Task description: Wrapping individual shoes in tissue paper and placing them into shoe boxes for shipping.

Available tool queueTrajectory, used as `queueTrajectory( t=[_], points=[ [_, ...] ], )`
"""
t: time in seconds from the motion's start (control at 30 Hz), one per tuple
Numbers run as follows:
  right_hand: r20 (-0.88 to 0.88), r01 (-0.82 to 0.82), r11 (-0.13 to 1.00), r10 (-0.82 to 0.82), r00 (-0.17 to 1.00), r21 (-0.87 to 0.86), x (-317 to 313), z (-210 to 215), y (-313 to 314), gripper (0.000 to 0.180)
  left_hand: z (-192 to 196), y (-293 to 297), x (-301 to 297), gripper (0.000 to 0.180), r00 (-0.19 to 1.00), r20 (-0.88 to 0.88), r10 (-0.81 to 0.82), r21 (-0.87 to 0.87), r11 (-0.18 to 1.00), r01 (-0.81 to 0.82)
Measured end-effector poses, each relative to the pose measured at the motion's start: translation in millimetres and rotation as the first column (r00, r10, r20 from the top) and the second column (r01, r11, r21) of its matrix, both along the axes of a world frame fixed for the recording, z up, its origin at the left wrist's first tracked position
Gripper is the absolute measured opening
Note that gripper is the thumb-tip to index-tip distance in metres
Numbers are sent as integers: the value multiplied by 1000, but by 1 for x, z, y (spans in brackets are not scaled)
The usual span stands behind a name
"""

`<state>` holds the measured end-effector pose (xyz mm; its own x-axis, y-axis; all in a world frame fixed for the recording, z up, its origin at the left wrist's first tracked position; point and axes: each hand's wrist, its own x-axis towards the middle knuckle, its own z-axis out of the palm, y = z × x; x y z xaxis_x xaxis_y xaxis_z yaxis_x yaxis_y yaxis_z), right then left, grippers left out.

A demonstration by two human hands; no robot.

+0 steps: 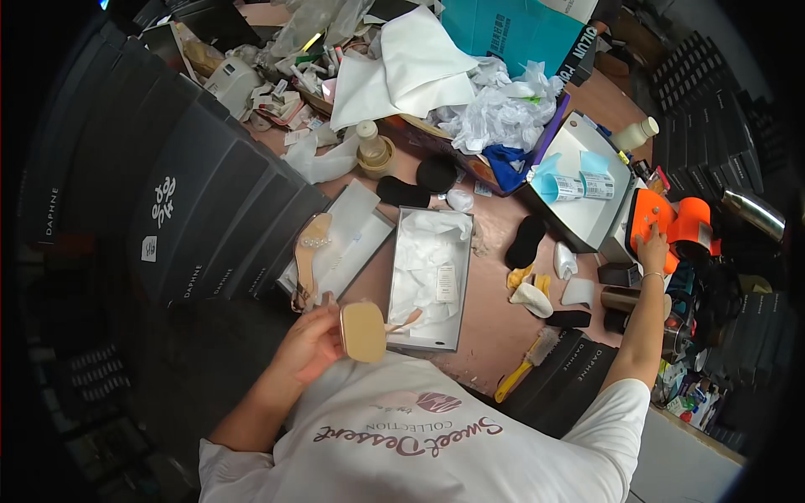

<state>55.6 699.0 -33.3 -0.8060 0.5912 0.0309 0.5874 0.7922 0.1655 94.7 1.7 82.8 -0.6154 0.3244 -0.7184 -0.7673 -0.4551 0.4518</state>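
My left hand [312, 342] is closed on a tan sandal [363, 332], whose rounded sole faces up. The sandal hangs over the near left corner of an open shoe box [466, 289] lined with white tissue. A second sandal [308, 257], beige with pearl-like beads on its strap, lies at the edge of the grey box lid [356, 210] left of the box. Far to the right, my right hand [652, 251] rests with its fingers stretched out on an orange device [650, 214] with a round drum-like part. What those fingertips press, if anything, is too small to tell.
Dark shoe boxes [210, 193] rise in a stack on the left. A box lid [579, 147] with blue-and-white label strips lies at the right. Black pads [525, 241], a yellow-handled brush [524, 369] and a bottle [371, 147] are on the table. Crumpled white plastic [503, 105] heaps at the back.
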Motion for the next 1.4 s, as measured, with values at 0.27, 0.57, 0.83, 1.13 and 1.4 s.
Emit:
queueTrajectory(
  t=[0.27, 0.57, 0.83, 1.13, 1.4],
  points=[
    [33, -76, 995, 79, 996, -66, -39, 39, -71, 69, -27, 33, -16, 14, 978, 28, -208, -15, 978, 208],
    [-488, -564, 423, 283, 826, -709, 62, 100, -496, 51, -62, 33, -38, 13, 929, -159, -333, 217, 907, 362],
    [-656, -561, 389, -171, 735, -731, 149, 102, -599, 40, -33, -43, -3, 15, 718, -413, -560, 150, 736, 660],
    [-405, -345, 265, -225, 886, -901, 204, 10, -691, 17, -153, -147, 56, 9, 656, -347, -671, 4, 698, 716],
    [-301, -279, 157, -139, 943, -947, 221, 3, -673, 20, -142, -147, 70, 47, 433, -471, -768, -186, 566, 803]
  ],
)
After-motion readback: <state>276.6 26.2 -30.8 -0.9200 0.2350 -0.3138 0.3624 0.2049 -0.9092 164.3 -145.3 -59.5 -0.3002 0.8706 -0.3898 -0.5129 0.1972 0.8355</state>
